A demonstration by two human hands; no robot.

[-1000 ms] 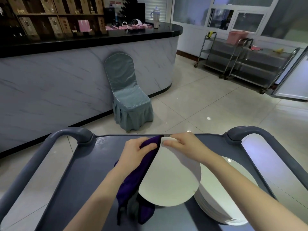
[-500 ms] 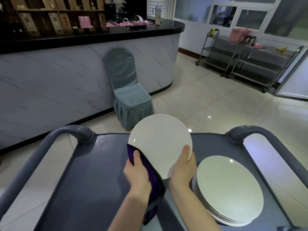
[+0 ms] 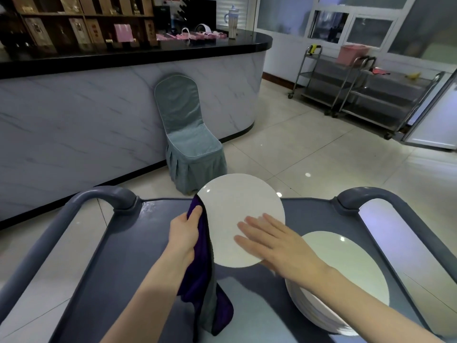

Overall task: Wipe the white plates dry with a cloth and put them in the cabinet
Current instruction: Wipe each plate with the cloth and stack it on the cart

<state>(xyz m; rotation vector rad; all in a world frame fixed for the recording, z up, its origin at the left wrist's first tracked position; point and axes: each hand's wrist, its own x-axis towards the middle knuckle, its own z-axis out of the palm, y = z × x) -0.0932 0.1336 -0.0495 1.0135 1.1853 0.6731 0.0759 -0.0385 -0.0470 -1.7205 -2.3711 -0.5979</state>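
Hands: left (image 3: 184, 233) grips plate (image 3: 237, 201) (through cloth (image 3: 200, 280), seemingly), right (image 3: 279, 246) lies flat.

A grey cart (image 3: 118, 243) is right in front of me, at six o'clock. At twelve o'clock a chair (image 3: 190, 144) in a blue-green cover stands with its back against a long counter (image 3: 99, 115). The counter has a white stone front and a black top, and it runs off toward nine o'clock. A tall cup (image 3: 232, 23) and some pink things (image 3: 197, 34) sit on top of it. At two o'clock stand shiny metal trolleys (image 3: 358, 95), with a pink basket (image 3: 352, 53) on one.
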